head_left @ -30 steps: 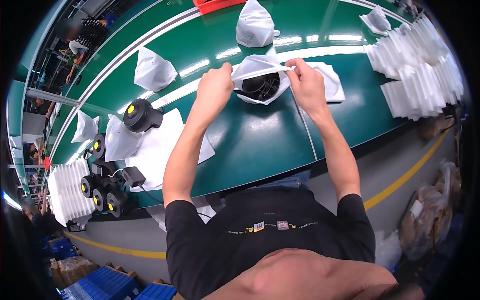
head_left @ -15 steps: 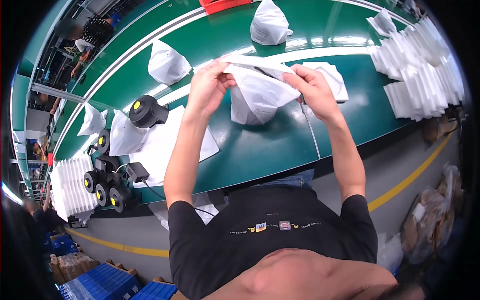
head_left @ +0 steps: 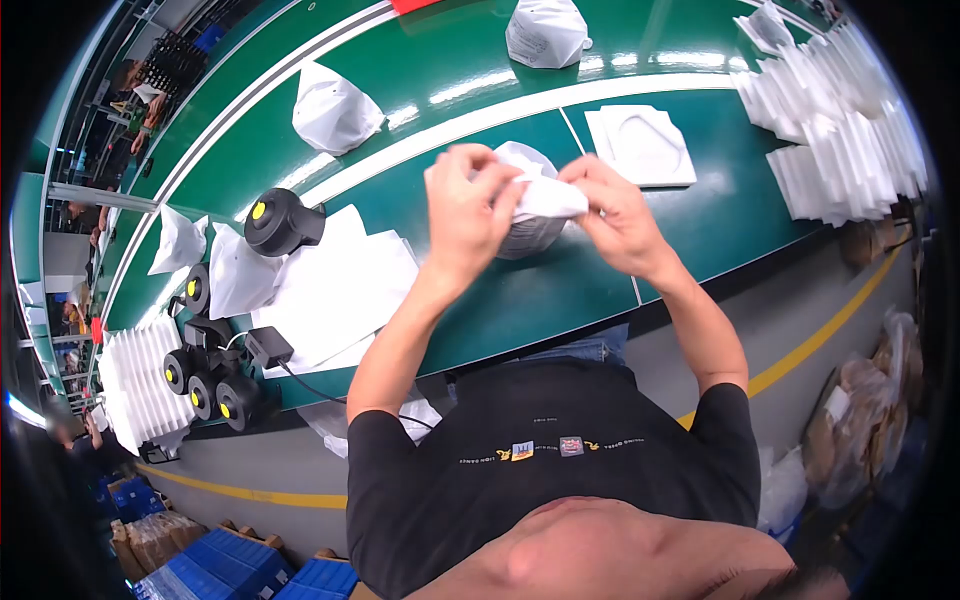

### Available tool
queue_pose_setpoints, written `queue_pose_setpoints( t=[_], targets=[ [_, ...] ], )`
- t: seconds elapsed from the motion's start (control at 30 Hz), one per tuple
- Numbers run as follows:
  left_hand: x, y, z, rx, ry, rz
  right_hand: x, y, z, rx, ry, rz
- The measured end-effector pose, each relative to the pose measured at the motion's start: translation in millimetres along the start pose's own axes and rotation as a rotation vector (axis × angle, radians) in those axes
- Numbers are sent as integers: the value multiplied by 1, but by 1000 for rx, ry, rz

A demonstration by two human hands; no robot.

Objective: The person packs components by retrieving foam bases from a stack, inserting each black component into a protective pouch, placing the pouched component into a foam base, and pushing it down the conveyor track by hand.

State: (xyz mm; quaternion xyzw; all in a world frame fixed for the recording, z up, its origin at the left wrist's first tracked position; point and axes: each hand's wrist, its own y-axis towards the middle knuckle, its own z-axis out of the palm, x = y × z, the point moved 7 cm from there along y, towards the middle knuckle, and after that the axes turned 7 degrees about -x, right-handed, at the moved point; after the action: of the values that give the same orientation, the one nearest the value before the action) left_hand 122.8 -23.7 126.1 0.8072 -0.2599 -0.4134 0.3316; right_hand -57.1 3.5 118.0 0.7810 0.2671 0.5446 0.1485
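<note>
A white bag (head_left: 532, 236) with a bulky thing inside rests on the green bench in front of me; what it holds is hidden. My left hand (head_left: 468, 212) is closed on the bag's upper left edge. On the opposite side, my right hand (head_left: 612, 212) pinches the folded top edge. The flap lies bent down between my fingers, across the bag's upper side. Behind my right hand lies a white molded tray (head_left: 642, 150) with a rounded recess. To the left, white sheets (head_left: 335, 290) are spread flat on the bench.
Wrapped white bags (head_left: 335, 110) (head_left: 547, 35) stand on the green conveyor. At the left are a black round device (head_left: 283, 222), several smaller ones, a black power adapter (head_left: 268, 346) and white stacked trays (head_left: 148, 385). More white trays (head_left: 840, 130) are piled at the right.
The bag's mouth, held wide and raised before, is now folded over and lower. My hands have come closer together and moved slightly down and to the right.
</note>
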Motion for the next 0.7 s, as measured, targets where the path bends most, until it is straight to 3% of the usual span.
queue_pose_setpoints(
  t=[0.03,0.07,0.17,0.37,0.47,0.57,0.7],
  targets=[
    [-6,-7,6,2,41,140,0,5,-2,-81,38,30],
    [-3,-13,11,7,-19,131,-6,9,-3,-201,76,82],
    [-3,-27,21,33,-130,126,-36,15,0,-143,85,425],
    [-15,-26,25,29,-122,221,-9,42,15,-114,-360,76],
    [6,-29,26,9,-175,58,-14,44,18,-166,-348,14],
    [23,-35,29,-84,-313,-263,-7,34,22,-49,-402,-155],
    [23,-34,34,-27,-203,-171,24,20,13,295,-375,-48]
  ],
)
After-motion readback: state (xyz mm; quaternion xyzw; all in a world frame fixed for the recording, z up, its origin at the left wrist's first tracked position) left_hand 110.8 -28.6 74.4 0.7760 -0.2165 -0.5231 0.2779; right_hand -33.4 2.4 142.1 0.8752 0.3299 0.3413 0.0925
